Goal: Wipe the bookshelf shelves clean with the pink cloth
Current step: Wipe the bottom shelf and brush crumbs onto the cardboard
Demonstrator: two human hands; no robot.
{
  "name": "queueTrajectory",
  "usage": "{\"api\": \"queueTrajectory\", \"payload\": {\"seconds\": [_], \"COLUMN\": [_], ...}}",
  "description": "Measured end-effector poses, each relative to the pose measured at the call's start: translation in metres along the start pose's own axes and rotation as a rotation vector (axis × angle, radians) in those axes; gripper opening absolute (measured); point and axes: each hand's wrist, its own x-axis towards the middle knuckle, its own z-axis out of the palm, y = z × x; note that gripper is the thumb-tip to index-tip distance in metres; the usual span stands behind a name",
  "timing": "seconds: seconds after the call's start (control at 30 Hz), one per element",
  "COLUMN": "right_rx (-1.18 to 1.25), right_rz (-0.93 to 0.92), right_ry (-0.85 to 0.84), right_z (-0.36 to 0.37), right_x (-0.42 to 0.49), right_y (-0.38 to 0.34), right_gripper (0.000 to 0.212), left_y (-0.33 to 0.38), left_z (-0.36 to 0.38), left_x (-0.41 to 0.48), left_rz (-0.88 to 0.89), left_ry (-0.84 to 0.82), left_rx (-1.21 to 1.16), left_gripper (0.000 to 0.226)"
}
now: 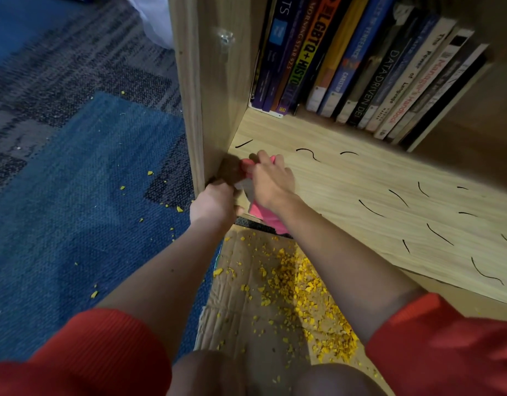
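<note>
Crumb-strewn cardboard (246, 281) lay nearest, below the marked shelf (346, 181). At its near-left corner the right hand (270, 178) clutched the pink cloth (259, 212); what the left hand (215, 202) gripped was unclear. Wiping looked barely begun; rightward strokes over the black marks (370, 208) seemed next.

Left hand (215, 204) and right hand (270, 178) reach forward side by side (nearly touching), both curled.

blue patterned carpet (89, 210), crumb-littered cardboard sheet (238, 324)

Dim indoor light, soft overall blur, dark shadow in shelf (346, 178) corner, wide-angle bending at edges
</note>
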Motion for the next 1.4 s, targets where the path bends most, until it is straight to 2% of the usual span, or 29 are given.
{"api": "queueTrajectory", "payload": {"seconds": [0.1,0.23,0.3,0.43,0.6,0.8,1.0,1.2,1.4], "right_rx": [-0.02,-0.015,0.001,-0.048,-0.014,-0.022,-0.008,-0.005,-0.002], "right_rz": [-0.078,-0.025,-0.013,-0.09,-0.022,-0.076,0.001,-0.075,-0.005], "right_ry": [-0.028,0.023,-0.004,-0.042,-0.027,-0.061,-0.027,-0.03,-0.021], "right_z": [0.009,0.001,0.001,0.005,-0.006,0.003,-0.005,0.005,-0.004], "right_x": [-0.009,0.003,0.004,-0.008,0.005,-0.029,0.006,-0.023,0.007], "right_y": [0.008,0.01,0.001,0.008,0.004,0.006,0.0,0.004,-0.001], "right_gripper": [0.039,0.038,0.04,0.04,0.049,0.042,0.046,0.047,0.045], "left_y": [0.001,0.002,0.002,0.001,0.001,0.001,0.001,0.001,0.001], "left_z": [-0.002,-0.004,-0.004,-0.004,-0.004,-0.005,-0.003,-0.003,-0.003], "left_x": [-0.002,-0.004,-0.004,-0.004,-0.003,-0.005,-0.003,-0.004,-0.004], "left_rz": [-0.013,-0.015,-0.014,-0.01,-0.013,0.004,-0.006,-0.014,-0.012], "left_ry": [-0.005,-0.008,-0.003,-0.002,0.0,-0.009,-0.004,-0.006,-0.004], "left_rx": [-0.016,-0.011,-0.008,-0.002,0.01,-0.017,-0.016,-0.035,-0.031], "left_gripper": [0.039,0.039,0.04,0.038,0.043,0.037,0.041,0.036,0.039]}}
